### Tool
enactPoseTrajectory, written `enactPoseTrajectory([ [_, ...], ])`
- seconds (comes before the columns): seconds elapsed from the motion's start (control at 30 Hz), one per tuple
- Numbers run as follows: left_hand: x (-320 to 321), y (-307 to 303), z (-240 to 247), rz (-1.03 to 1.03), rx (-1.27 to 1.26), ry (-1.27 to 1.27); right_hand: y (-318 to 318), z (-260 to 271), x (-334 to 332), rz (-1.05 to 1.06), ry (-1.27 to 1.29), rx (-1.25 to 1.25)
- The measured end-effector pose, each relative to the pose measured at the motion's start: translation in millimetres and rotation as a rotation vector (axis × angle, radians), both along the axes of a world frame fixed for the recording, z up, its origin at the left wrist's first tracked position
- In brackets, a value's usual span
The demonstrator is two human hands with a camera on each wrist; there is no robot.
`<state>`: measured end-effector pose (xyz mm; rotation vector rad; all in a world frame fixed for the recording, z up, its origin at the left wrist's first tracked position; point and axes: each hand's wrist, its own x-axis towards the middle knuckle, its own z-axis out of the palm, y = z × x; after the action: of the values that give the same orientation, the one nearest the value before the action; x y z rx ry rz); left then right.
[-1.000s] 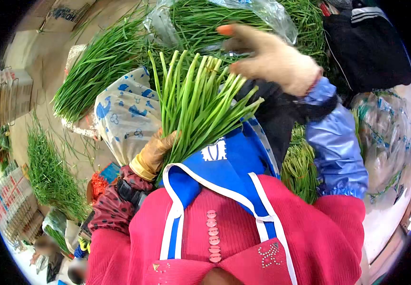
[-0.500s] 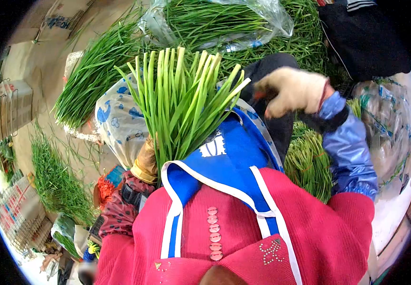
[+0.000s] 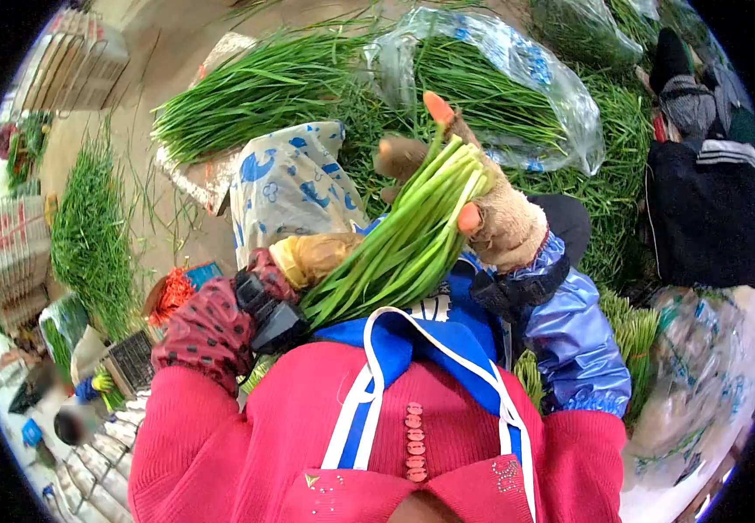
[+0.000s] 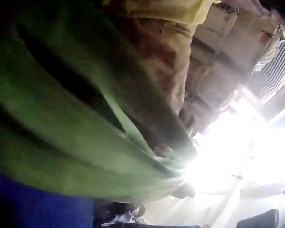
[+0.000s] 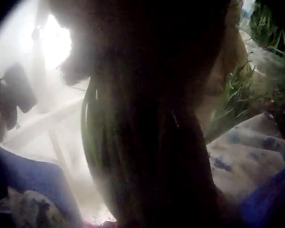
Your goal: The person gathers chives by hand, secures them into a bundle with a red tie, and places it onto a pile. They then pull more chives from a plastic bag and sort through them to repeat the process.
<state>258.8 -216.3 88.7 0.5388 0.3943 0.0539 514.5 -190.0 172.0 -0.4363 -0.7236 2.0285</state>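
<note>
A bunch of garlic chives (image 3: 412, 231) leans to the upper right across the person's lap, its pale stem ends uppermost. My left hand (image 3: 321, 255), in a tan rubber glove, grips the bunch low down, with its fingers hidden behind the leaves. At the stem ends is my right hand (image 3: 504, 218) in a knitted glove with bare orange-looking fingertips. Its fingers spread beyond the stems, and the thumb lies on the near side. Green leaves (image 4: 85, 137) fill much of the left wrist view; the bunch (image 5: 97, 142) is mostly in shadow in the right wrist view.
Loose chives (image 3: 264, 100) lie in a heap ahead, beside more in a clear plastic bag (image 3: 582, 131). Another green pile (image 3: 90, 235) is on the floor at left, near stacked crates (image 3: 11, 253). Tied bundles (image 3: 630, 340) and crumpled plastic (image 3: 700, 375) lie at right.
My right hand first drew back from the stem ends to the right, then came in against them. The bunch has tilted from nearly upright toward the right, still in my left hand. The head view has shifted.
</note>
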Motion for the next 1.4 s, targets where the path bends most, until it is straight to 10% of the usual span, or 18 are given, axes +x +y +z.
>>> enactPoseTrajectory([
  [0.17,8.6,-5.3,11.6,0.132,-0.316,-0.062,2.5,-4.5,-1.0,0.044,-0.015,0.073],
  [0.3,3.5,2.1,-3.8,0.146,0.008,-0.141,4.4,17.4,-9.7,-0.061,0.118,-0.184],
  [0.5,-73.6,87.9,43.2,0.714,0.431,0.199,90.5,88.6,94.9,-0.733,-0.54,0.294],
  [0.53,-88.2,95.5,53.5,0.793,0.457,0.225,90.9,117.8,103.6,-0.492,-0.281,0.382],
  [0.67,-116.7,119.4,82.3,0.776,0.64,0.275,117.5,169.7,141.3,-0.424,-0.737,0.746],
  [0.9,-16.2,134.5,148.4,0.574,1.092,0.073,121.5,190.9,22.3,-0.058,-0.843,0.469],
  [1.0,50.1,140.1,154.2,0.569,1.086,-0.191,122.9,153.1,-20.9,0.084,-0.541,0.434],
  [1.13,67.2,111.6,129.3,0.736,0.151,-0.403,115.9,143.9,-41.1,0.085,-0.491,0.228],
  [1.23,57.4,111.4,108.6,0.646,0.085,-0.376,128.5,115.5,-50.4,-0.261,-0.804,0.816],
  [1.4,51.0,84.7,111.7,0.648,0.125,-0.347,127.4,115.5,-46.2,0.191,-1.128,1.15],
])
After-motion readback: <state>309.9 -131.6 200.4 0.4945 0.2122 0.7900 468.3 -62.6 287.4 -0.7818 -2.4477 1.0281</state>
